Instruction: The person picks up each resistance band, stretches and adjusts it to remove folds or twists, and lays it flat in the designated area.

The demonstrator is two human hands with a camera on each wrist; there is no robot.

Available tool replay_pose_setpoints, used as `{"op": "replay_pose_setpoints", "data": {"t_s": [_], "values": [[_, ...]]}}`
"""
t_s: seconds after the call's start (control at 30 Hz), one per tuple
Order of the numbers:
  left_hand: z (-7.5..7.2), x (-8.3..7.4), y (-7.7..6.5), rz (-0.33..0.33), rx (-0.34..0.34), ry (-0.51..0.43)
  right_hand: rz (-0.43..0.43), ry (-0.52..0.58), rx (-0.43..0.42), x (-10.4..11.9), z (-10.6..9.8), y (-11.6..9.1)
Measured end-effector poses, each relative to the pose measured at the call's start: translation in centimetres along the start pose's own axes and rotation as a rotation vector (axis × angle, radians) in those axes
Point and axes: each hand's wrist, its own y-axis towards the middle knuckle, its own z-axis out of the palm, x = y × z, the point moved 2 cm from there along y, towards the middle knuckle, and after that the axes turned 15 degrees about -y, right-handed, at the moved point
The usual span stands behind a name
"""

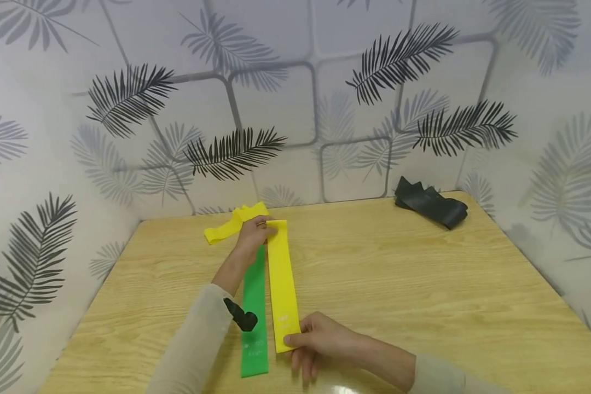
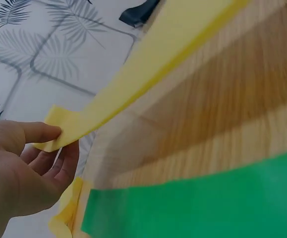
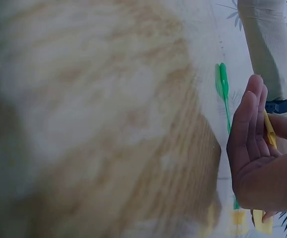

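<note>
Left hand (image 1: 253, 235) and right hand (image 1: 325, 339) each grasp one end of a long yellow band (image 1: 282, 284), the left pinching its far end between thumb and fingers, the right pinching its near end with the thumb on top and the fingers underneath. Stretched out lengthwise, the band points away from the person toward the patterned wall (image 1: 285, 109), its long axis slanting slightly so that the near end sits farther right than the far end. It lies between the two hands, to the right of the left hand's fingertips and to the left of the right palm; the left wrist view shows it raised above the wooden table (image 1: 374, 284), with a shadow on the wood below. Flat, smooth and bright yellow, it has straight edges and faint pale lettering near the right thumb. Just beside it, to the left, a green band (image 1: 255, 284) runs almost parallel, partly covered by the left arm. A crumpled yellow band (image 1: 236, 221) rests beyond the left hand by the wall, and a folded black band (image 1: 433, 205) lies well apart at the far right.
</note>
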Motion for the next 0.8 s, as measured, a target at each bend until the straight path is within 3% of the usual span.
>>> {"op": "replay_pose_setpoints", "data": {"t_s": [0.27,0.6,0.8], "values": [[-0.5,1.7,0.3,0.2,0.06,0.444,0.017,-0.074,0.064,-0.9,0.3,0.2],[-1.8,2.9,0.1,0.241,0.08,0.547,0.004,-0.154,0.148,-0.7,1.2,1.4],[-0.6,2.9,0.7,0.255,0.117,0.757,0.019,-0.244,0.168,-0.7,0.7,1.4]]}}
